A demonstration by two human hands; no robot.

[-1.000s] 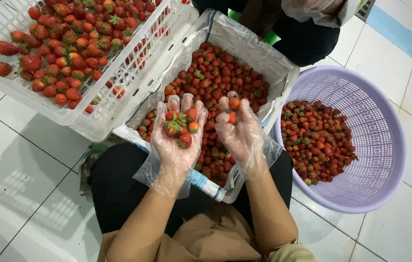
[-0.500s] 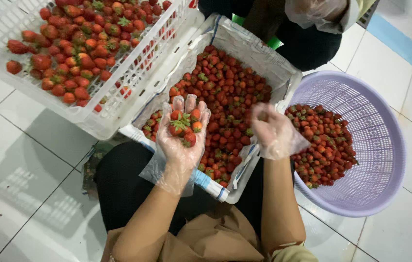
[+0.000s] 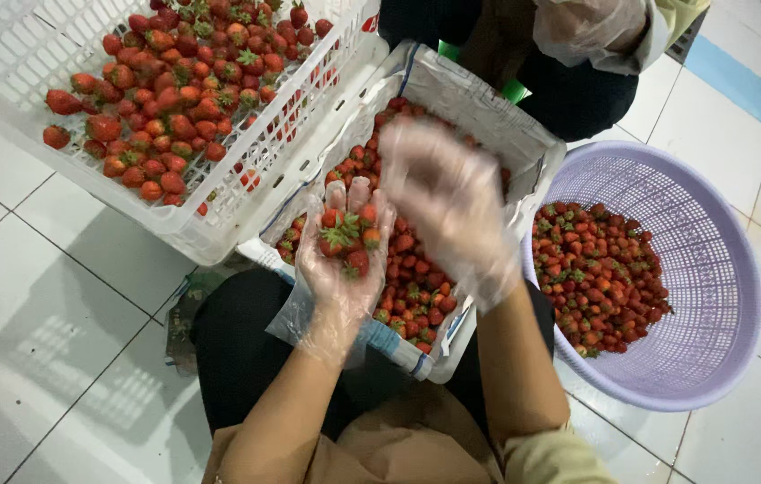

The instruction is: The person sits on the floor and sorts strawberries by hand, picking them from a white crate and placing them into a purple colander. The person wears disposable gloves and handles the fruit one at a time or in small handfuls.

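Observation:
My left hand, in a clear plastic glove, is palm up and cupped around several strawberries above a lined cardboard box full of strawberries. My right hand, also gloved, is blurred with motion over the middle of the box, fingers spread; I see nothing in it. A lilac plastic basket with strawberries sits to the right. A white slatted crate of strawberries is tilted at the upper left.
Another person in dark clothes with a gloved hand sits across the box at the top. White floor tiles surround everything. My lap, in dark trousers, supports the near end of the box.
My right hand went to the lilac basket with a strawberry and has come back over the box without it. My left hand stayed cupped with its berries.

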